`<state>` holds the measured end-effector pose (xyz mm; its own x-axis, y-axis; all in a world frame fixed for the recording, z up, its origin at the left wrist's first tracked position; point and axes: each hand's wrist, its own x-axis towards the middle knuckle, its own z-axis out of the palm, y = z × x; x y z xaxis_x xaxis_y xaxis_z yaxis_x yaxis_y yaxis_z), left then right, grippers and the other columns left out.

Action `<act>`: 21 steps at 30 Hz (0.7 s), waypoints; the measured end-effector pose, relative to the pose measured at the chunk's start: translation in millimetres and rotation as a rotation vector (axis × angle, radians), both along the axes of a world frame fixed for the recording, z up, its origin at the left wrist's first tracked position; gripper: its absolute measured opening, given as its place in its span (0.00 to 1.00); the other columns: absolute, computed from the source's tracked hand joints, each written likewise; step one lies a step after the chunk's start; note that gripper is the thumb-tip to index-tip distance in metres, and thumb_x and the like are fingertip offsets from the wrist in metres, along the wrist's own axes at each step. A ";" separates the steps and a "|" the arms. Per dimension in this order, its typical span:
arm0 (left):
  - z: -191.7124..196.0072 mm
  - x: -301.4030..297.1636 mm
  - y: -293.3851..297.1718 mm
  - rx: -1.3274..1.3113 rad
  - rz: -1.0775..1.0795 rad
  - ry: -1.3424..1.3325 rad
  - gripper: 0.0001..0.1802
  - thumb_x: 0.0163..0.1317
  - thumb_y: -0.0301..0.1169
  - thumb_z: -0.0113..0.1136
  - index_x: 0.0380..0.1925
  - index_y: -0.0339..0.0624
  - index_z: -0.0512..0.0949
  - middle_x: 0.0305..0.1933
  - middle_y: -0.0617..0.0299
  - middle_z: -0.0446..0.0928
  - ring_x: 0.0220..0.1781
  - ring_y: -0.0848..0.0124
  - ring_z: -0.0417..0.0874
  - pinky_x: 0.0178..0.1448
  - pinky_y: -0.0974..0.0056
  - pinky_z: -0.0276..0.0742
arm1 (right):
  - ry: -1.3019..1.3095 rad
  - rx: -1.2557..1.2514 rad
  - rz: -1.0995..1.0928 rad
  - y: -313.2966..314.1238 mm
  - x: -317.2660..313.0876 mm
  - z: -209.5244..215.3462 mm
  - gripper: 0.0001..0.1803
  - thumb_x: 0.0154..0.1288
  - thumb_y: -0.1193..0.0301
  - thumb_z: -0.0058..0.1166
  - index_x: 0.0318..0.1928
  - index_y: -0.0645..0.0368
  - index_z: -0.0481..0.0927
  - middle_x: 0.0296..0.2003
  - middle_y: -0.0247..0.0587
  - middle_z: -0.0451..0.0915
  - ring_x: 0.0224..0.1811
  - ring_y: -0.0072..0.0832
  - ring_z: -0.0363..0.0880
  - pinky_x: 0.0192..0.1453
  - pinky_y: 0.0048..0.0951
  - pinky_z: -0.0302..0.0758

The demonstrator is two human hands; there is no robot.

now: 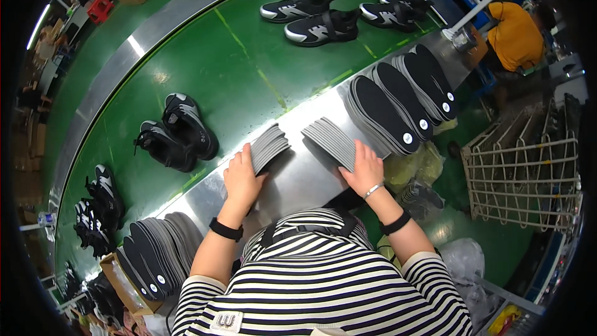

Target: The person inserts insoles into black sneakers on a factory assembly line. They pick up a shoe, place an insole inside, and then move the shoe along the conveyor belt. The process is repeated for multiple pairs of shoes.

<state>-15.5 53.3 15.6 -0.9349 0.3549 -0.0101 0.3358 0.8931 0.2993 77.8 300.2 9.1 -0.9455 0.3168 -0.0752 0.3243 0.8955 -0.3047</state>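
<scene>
Striped top (317, 274) closest, a stack in each hand

Beyond it, your hands work over the metal ledge (305, 190) beside the green belt (249, 106) (a black band (225, 229) circles each wrist). Your left hand (242, 177) is clamped on the left stack (269, 144) of grey-edged insoles, fingers along its outer side, thumb at the near end. Your right hand (364, 170) grips the right stack (329, 142) likewise, fingers outside and thumb near the bottom. The stacks face each other above the ledge, a gap between them; whether they touch the metal is hard to tell. Piles of black insoles (379, 112) line the ledge to your right. Black shoes (320, 28) stand on the belt.
</scene>
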 end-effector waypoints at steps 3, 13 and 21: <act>0.5 -7.2 -1.0 0.086 0.065 -0.216 0.41 0.37 0.33 0.65 0.52 0.36 0.55 0.45 0.49 0.66 0.49 0.56 0.67 0.45 0.56 0.65 | -0.035 -0.051 0.021 8.3 0.7 -5.0 0.40 0.40 0.63 0.59 0.54 0.59 0.56 0.46 0.45 0.66 0.48 0.40 0.64 0.47 0.41 0.61; -30.4 6.6 76.9 1.212 0.461 -1.440 0.25 0.47 0.35 0.61 0.43 0.35 0.65 0.39 0.56 0.73 0.39 0.63 0.74 0.40 0.58 0.70 | -0.283 -1.245 -0.280 82.9 -38.2 -1.4 0.26 0.46 0.65 0.59 0.43 0.69 0.70 0.36 0.43 0.75 0.36 0.25 0.74 0.41 0.24 0.71; -45.0 18.5 129.2 1.022 0.495 -1.265 0.23 0.51 0.34 0.57 0.40 0.28 0.63 0.42 0.52 0.69 0.38 0.61 0.74 0.44 0.54 0.70 | -0.426 0.106 -0.064 63.5 -54.6 36.0 0.23 0.49 0.53 0.52 0.33 0.62 0.73 0.34 0.47 0.75 0.40 0.39 0.74 0.39 0.37 0.72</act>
<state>3.0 182.5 -29.4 -0.5375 0.3865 -0.7494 -0.7767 0.1191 0.6185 23.2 363.7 45.1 -0.8155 0.4005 -0.4178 0.4567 0.8887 -0.0395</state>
